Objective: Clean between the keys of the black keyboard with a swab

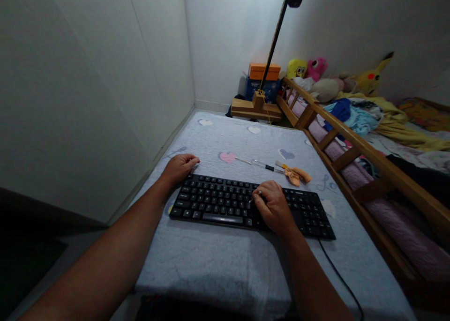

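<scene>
A black computer keyboard (225, 204) lies on the cloth-covered table, its cable (339, 269) running toward me at the right. My left hand (178, 167) is closed at the keyboard's far left corner, its curled fingers against the edge. Over the right part of the letter keys, my right hand (271, 205) pinches a small thin stick with a pale tip (251, 200); most of it is hidden by the fingers. Beyond the keyboard lie a wire puller with a black grip (269, 167), a thin metal rod (243, 160), a small yellow-handled brush (281, 165) and a crumpled orange cloth (296, 175).
A pale blue quilted cloth with hearts (218, 250) covers the table. White cabinet doors (105, 77) stand close on the left. Along the right runs a wooden bed rail (351, 129); clothes and plush toys lie behind it. A lamp pole on a wooden base (246, 108) rises beyond the table.
</scene>
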Motion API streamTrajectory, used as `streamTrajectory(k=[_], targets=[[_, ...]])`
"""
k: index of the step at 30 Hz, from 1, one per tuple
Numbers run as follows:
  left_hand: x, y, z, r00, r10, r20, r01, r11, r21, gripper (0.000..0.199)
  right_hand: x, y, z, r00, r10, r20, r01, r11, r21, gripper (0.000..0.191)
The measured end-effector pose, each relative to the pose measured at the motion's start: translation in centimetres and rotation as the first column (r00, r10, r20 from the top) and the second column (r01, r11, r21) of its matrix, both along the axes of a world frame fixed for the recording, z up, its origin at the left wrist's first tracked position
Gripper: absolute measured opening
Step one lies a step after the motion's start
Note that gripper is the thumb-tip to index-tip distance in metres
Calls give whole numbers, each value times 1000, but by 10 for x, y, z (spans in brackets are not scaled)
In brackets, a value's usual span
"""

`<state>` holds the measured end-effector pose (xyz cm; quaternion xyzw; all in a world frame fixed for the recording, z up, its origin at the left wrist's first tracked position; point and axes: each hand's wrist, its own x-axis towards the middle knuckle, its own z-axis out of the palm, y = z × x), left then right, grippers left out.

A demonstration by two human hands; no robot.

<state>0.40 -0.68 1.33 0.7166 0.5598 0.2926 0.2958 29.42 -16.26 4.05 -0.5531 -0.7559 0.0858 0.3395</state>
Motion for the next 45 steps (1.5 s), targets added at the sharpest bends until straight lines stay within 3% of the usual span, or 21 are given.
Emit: streamTrajectory(k=[17,35,45], targets=[[-1,2,-4,1000,-10,-2,10,1000,24,40,-6,2,-2,998,61,12,-61,998,-3,17],[-2,2,-1,1000,-16,-7,16,1000,13,40,-7,6,-6,1000,-9,14,9,999,33,15],[-4,2,-3,999,-27,20,26,999,23,38,-14,16,8,986,-10,165,16,999,-35,16]])
